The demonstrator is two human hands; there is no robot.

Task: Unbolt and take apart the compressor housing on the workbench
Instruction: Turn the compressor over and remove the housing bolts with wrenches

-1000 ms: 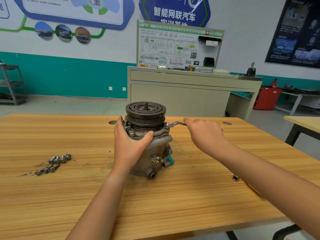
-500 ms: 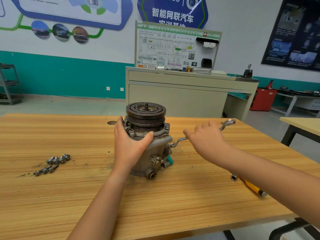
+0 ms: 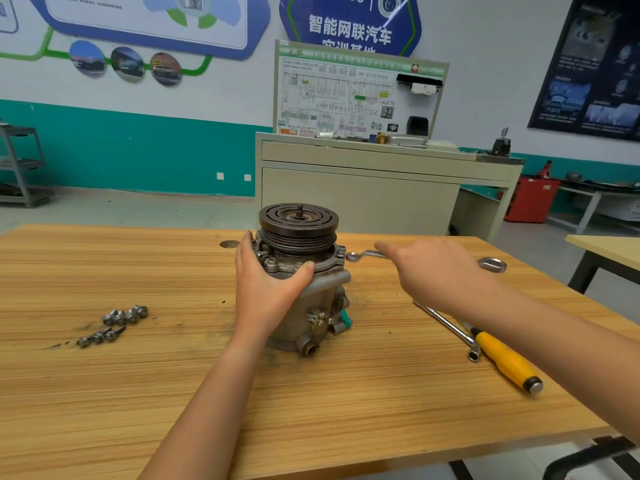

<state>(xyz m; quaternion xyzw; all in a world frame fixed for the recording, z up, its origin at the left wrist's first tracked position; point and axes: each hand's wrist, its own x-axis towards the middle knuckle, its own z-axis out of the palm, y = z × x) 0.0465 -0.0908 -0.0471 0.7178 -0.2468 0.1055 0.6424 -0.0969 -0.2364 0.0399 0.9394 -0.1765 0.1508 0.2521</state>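
the grey cast-metal compressor housing [image 3: 325, 299] stands upright near the middle of the pale striped wooden workbench [image 3: 311, 410], with its dark grooved pulley [image 3: 298, 220] on top. your left hand [image 3: 266, 289] grips it at the upper flange, thumb in front and fingers round the far side. your right hand [image 3: 436, 271] holds the slim silver wrench [image 3: 491, 264] by the shaft, and the wrench's near end is just beside a flange bolt head [image 3: 341, 251] on the right of the housing. i cannot tell if that end is seated on it. for this step, i think you should set the wrench end squarely on the bolt head before you pull, because a half-seated end can slip and round the corners. press the housing down firmly, since its rounded base may turn on the smooth wood. at the left lie small steel bolts [image 3: 114, 323], already out; at the right are a yellow-handled screwdriver [image 3: 509, 362] and a thin chrome socket bar [image 3: 446, 323].
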